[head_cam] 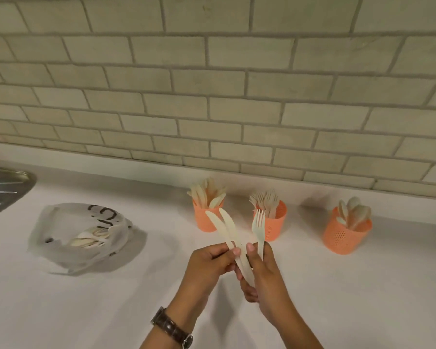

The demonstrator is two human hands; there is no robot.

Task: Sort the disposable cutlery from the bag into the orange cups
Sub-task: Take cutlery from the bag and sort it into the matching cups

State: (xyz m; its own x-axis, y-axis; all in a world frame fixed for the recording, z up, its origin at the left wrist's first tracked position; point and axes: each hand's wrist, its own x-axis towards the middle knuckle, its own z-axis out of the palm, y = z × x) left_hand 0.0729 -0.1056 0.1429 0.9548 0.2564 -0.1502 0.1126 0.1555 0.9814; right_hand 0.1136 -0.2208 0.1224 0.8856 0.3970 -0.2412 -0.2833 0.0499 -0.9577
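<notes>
Three orange cups stand along the wall: the left cup (207, 221) holds knives, the middle cup (275, 229) forks, the right cup (344, 238) spoons. A white plastic bag (68, 248) lies open to the left with pale cutlery (91, 239) inside. In front of the cups my left hand (209, 268) pinches two cream knives (224, 229) by their handles. My right hand (264, 275) grips a cream fork (259, 227) and also touches the knife handles. Both blades and the fork tines point up and away.
A white counter (363, 298) runs under a tiled wall. A metal sink (3, 190) is at the far left edge. A dark watch (173, 328) sits on my left wrist.
</notes>
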